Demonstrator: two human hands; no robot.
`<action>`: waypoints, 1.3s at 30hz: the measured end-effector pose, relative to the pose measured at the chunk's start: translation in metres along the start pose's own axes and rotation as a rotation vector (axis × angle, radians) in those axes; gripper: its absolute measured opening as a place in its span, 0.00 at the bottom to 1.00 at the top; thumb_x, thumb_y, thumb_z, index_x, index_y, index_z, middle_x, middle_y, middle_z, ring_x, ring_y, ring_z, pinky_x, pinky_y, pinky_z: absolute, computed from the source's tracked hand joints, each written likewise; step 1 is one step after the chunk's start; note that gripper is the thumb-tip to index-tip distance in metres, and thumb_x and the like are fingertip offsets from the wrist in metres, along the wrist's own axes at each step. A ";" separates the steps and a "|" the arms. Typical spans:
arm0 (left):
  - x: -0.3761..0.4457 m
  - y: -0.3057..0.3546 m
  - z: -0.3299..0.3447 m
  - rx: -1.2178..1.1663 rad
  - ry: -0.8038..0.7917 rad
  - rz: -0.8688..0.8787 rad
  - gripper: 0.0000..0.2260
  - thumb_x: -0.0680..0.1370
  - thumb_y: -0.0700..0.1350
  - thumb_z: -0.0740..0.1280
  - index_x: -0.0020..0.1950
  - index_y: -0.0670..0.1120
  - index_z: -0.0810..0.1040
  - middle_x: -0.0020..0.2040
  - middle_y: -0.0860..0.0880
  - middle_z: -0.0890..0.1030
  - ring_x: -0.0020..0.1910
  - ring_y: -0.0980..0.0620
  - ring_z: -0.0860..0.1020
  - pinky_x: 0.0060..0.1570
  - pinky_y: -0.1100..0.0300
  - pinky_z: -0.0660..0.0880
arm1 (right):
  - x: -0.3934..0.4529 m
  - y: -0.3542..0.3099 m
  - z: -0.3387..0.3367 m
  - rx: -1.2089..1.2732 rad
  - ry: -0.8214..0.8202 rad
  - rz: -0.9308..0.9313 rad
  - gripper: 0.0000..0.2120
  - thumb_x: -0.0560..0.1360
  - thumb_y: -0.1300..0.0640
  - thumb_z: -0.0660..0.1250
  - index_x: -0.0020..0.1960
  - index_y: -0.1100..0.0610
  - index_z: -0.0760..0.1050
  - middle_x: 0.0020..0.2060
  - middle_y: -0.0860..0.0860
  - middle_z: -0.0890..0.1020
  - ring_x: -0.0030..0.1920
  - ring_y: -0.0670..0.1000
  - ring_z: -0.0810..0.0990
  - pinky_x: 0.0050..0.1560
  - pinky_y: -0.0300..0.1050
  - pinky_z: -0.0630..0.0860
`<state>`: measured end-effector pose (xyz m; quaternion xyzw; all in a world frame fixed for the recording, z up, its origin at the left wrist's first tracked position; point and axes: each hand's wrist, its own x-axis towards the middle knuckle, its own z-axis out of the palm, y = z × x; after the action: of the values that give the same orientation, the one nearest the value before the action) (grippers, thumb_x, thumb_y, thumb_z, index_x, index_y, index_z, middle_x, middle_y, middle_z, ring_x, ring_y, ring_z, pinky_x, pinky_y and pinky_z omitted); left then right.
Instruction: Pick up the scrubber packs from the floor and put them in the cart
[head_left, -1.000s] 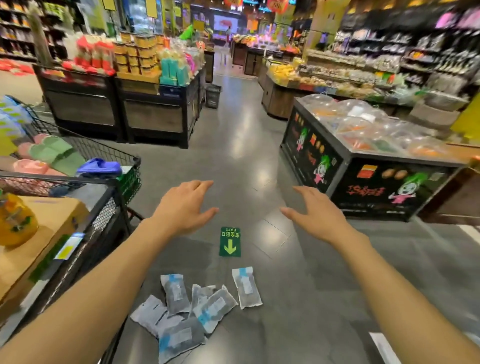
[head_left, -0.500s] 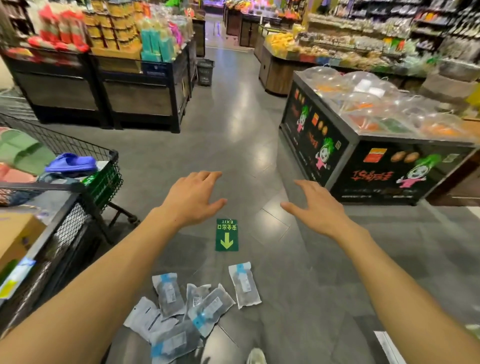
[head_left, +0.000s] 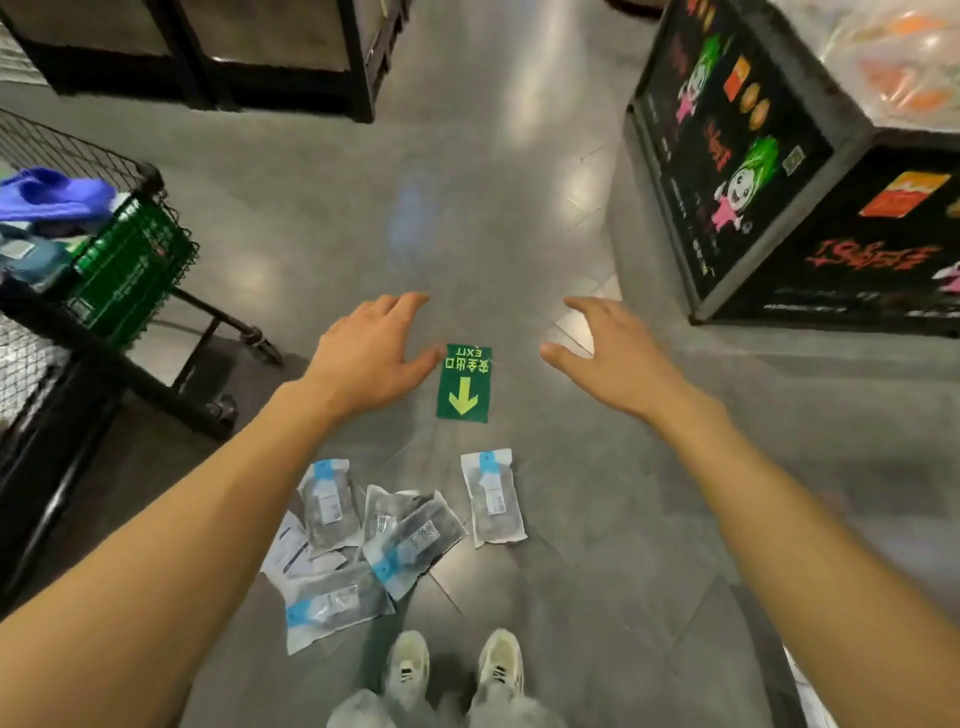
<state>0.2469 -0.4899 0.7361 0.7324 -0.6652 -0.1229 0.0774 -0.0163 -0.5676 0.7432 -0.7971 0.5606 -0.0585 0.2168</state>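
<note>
Several grey scrubber packs (head_left: 384, 540) with blue labels lie in a loose heap on the grey floor just ahead of my shoes; one pack (head_left: 492, 499) lies apart on the right. The black wire cart (head_left: 156, 179) stands at the left with goods inside. My left hand (head_left: 371, 353) hovers above the floor, fingers spread and relaxed, holding nothing. My right hand (head_left: 605, 356) hovers opposite it, also spread and holding nothing. Both hands are well above and beyond the packs.
A green exit sticker (head_left: 464, 382) with an arrow is stuck to the floor between my hands. A black display counter (head_left: 779, 171) stands at the right. Dark shelving bases (head_left: 270, 57) line the top left. My shoes (head_left: 452, 670) show at the bottom.
The view has tilted down toward the floor, so my shoes and the packs show more fully. Both hands stay spread and holding nothing.
</note>
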 end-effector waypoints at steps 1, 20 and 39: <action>0.007 -0.008 0.022 -0.021 -0.013 -0.017 0.32 0.80 0.60 0.65 0.79 0.47 0.64 0.73 0.42 0.74 0.72 0.39 0.72 0.66 0.43 0.72 | 0.009 0.010 0.020 0.022 -0.009 0.017 0.36 0.77 0.35 0.65 0.78 0.51 0.64 0.77 0.53 0.68 0.76 0.57 0.66 0.74 0.58 0.67; 0.088 -0.201 0.606 -0.059 -0.131 -0.006 0.39 0.73 0.69 0.59 0.77 0.47 0.65 0.72 0.41 0.74 0.71 0.39 0.73 0.67 0.39 0.72 | 0.140 0.267 0.571 -0.043 -0.087 0.052 0.37 0.77 0.34 0.64 0.80 0.51 0.61 0.78 0.55 0.67 0.77 0.58 0.66 0.73 0.55 0.65; 0.039 -0.252 0.714 -0.246 -0.150 -0.166 0.32 0.78 0.62 0.68 0.78 0.50 0.66 0.74 0.45 0.74 0.73 0.46 0.73 0.70 0.49 0.70 | 0.125 0.321 0.687 0.150 -0.107 0.360 0.37 0.75 0.38 0.71 0.76 0.56 0.65 0.73 0.57 0.72 0.73 0.60 0.70 0.67 0.58 0.70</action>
<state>0.2891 -0.4668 -0.0205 0.7586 -0.5863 -0.2636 0.1062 -0.0183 -0.5792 -0.0255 -0.6676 0.6757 -0.0178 0.3121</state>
